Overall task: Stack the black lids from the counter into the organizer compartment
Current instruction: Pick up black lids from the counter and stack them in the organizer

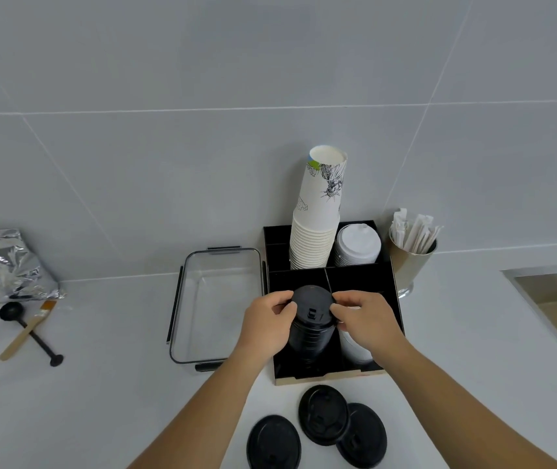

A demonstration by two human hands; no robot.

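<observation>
A black organizer (365,279) stands on the white counter against the wall. In its front left compartment rises a stack of black lids (309,336). The top black lid (312,302) lies on that stack, pinched at its left rim by my left hand (267,324) and at its right rim by my right hand (363,321). Three loose black lids lie on the counter in front of the organizer: one at the left (273,441), one in the middle (323,414) and one at the right (365,434), partly under the middle one.
White paper cups (317,225) and white lids (358,245) fill the organizer's back compartments. A clear glass container (218,299) sits to its left, a metal cup of wrapped sticks (409,255) to its right. A sink (554,299) lies far right; foil bag (3,262), brush (28,330) and scoop (30,331) far left.
</observation>
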